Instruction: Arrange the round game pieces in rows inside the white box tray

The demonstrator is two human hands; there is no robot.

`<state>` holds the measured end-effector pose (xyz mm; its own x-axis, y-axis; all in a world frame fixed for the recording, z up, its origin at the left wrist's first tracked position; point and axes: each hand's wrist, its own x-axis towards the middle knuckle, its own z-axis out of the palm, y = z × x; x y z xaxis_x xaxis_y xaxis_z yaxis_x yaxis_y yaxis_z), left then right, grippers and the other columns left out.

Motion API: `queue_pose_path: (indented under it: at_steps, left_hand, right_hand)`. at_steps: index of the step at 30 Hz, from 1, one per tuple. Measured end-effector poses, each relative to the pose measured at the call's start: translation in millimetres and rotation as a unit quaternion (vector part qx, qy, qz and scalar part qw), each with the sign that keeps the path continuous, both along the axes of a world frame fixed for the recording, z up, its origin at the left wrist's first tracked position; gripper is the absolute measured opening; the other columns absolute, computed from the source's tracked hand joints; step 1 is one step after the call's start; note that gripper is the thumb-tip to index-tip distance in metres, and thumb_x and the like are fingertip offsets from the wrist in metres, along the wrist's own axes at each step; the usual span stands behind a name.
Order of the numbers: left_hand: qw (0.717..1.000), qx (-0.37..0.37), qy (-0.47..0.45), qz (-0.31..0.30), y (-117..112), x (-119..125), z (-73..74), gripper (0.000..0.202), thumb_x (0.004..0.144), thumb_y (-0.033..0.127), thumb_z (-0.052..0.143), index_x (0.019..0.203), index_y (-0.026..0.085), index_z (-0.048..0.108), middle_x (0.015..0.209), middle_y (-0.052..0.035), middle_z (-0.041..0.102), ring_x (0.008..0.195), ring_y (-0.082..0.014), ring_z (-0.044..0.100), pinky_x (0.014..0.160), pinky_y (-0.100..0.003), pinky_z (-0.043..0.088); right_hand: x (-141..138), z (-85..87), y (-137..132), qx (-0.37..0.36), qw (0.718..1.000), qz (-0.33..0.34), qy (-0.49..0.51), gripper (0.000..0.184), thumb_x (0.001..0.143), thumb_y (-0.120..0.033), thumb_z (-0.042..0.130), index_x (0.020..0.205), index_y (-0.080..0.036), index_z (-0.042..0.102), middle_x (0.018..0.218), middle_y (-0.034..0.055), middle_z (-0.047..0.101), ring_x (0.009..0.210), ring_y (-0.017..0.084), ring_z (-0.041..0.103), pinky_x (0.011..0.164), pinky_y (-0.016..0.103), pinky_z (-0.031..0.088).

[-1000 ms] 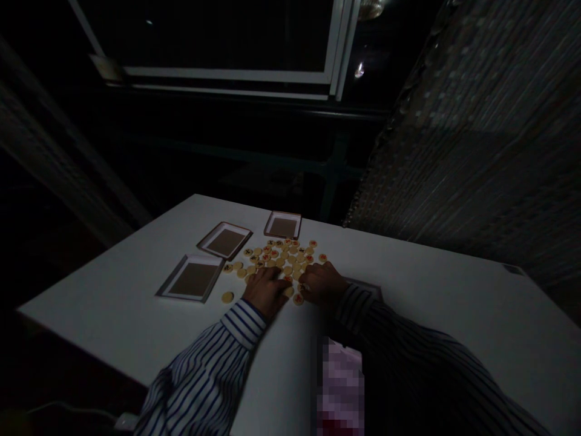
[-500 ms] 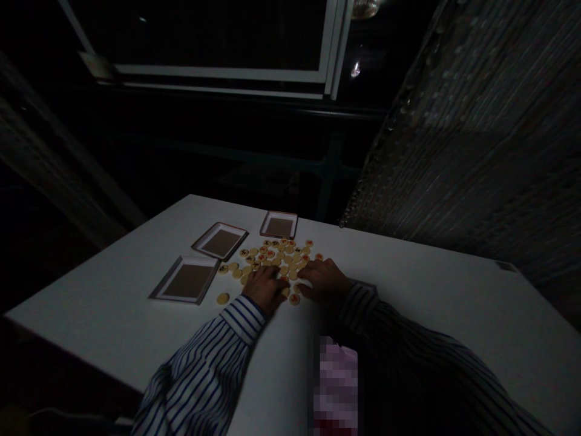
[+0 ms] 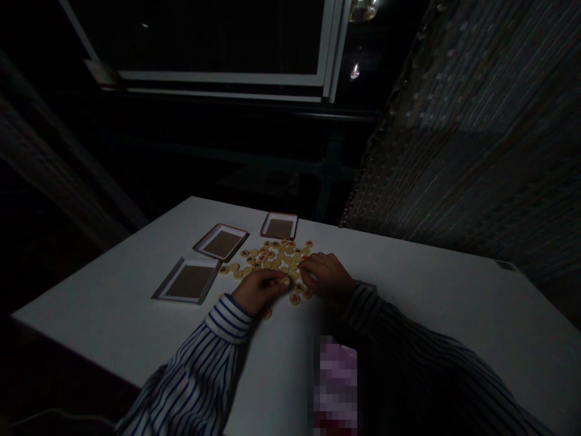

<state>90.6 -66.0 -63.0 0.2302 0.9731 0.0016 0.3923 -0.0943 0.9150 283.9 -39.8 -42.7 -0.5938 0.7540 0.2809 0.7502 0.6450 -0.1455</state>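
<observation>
Round wooden Chinese chess pieces point(image 3: 276, 263) lie in a loose spread on the white table, some showing red or dark characters and others blank sides. My left hand point(image 3: 258, 289) is at the near edge of the spread, thumb and fingers pinching one pale chess piece point(image 3: 285, 281). Opposite it, my right hand point(image 3: 327, 277) is over the right side of the pieces with its fingers curled down. Whatever is at those fingertips is too dark to make out. Between the hands lies a red-marked piece point(image 3: 295, 299); another piece point(image 3: 267, 313) is partly behind my left wrist.
Three shallow box halves stand beyond and left of the pieces: a grey-edged one point(image 3: 164, 292), a brown-edged one point(image 3: 198, 247) and a smaller one point(image 3: 262, 231) at the back. A flat dark object shows partly behind my right wrist. A bead curtain point(image 3: 436, 139) hangs beyond the table point(image 3: 436, 284).
My left hand has drawn back and left from the pieces, now pinching one. A piece near my left wrist has come into view. My right hand has shifted slightly, uncovering pieces beneath it.
</observation>
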Motion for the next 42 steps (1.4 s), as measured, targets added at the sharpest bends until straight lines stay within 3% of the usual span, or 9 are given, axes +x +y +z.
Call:
queue_pose_path:
  at_steps: [3,7,10,18,30,36,42]
  left_hand:
    - [0.997,-0.049,-0.064,0.015,-3,-2,4.6,0.035,0.061,0.036,0.065,0.089,0.014,0.066,0.082,-0.0048,0.067,0.077,-0.0176,0.058,0.075,-0.030,0.044]
    - [0.991,-0.061,-0.121,-0.006,-2,-7,5.5,0.034,0.063,0.036,0.064,0.089,0.015,0.066,0.094,-0.0059,0.067,0.090,-0.0190,0.057,0.087,-0.032,0.040]
    - [0.987,-0.074,-0.141,-0.014,-3,-9,7.2,0.032,0.066,0.037,0.062,0.089,0.015,0.066,0.094,-0.0061,0.067,0.090,-0.0183,0.057,0.088,-0.032,0.039]
    - [0.987,-0.064,-0.144,-0.014,-6,-12,11.7,0.028,0.069,0.039,0.058,0.076,0.013,0.066,0.070,-0.0033,0.064,0.063,-0.0118,0.053,0.066,-0.024,0.042]
    - [0.995,-0.046,-0.089,0.002,-7,-20,3.0,0.035,0.072,0.045,0.052,0.077,0.012,0.062,0.055,0.0009,0.054,0.050,-0.0085,0.046,0.048,-0.020,0.036]
    - [0.988,-0.055,-0.106,0.097,-7,-32,-0.1,0.039,0.072,0.049,0.048,0.085,0.015,0.061,0.071,-0.0038,0.064,0.057,-0.0140,0.056,0.052,-0.025,0.045]
    - [0.973,0.038,-0.027,0.226,-1,-50,0.8,0.037,0.069,0.045,0.053,0.084,0.013,0.063,0.081,-0.0063,0.067,0.077,-0.0187,0.060,0.073,-0.030,0.046]
  right_hand:
    - [-2,0.0,-1,0.023,0.999,0.014,0.041,0.020,0.081,-0.024,0.043,0.093,-0.017,0.058,0.089,0.0056,0.060,0.084,0.015,0.051,0.073,0.029,0.030]
    - [-4,1.1,-4,0.043,0.995,0.040,0.075,0.020,0.082,-0.023,0.043,0.094,-0.016,0.058,0.089,0.0054,0.061,0.084,0.015,0.050,0.074,0.029,0.030]
    - [-7,2.0,-6,0.049,0.993,0.061,0.087,0.021,0.081,-0.022,0.043,0.095,-0.017,0.058,0.089,0.0051,0.061,0.084,0.016,0.050,0.075,0.029,0.030]
    - [-18,3.7,-12,0.051,0.991,0.103,0.073,0.029,0.081,-0.030,0.045,0.104,-0.015,0.055,0.093,0.0076,0.060,0.088,0.018,0.050,0.077,0.031,0.030]
    - [-34,-3.7,-13,0.068,0.989,0.112,0.063,0.027,0.082,-0.034,0.043,0.096,-0.016,0.058,0.084,0.0067,0.060,0.082,0.016,0.050,0.075,0.030,0.030]
    - [-30,-10.0,-10,0.040,0.995,0.086,0.019,0.028,0.077,-0.038,0.048,0.093,-0.017,0.059,0.087,0.0069,0.059,0.085,0.019,0.049,0.076,0.032,0.028]
    - [-32,-18.0,-12,-0.006,0.996,0.066,-0.064,0.031,0.074,-0.041,0.049,0.090,-0.017,0.059,0.087,0.0072,0.056,0.086,0.020,0.046,0.073,0.033,0.027]
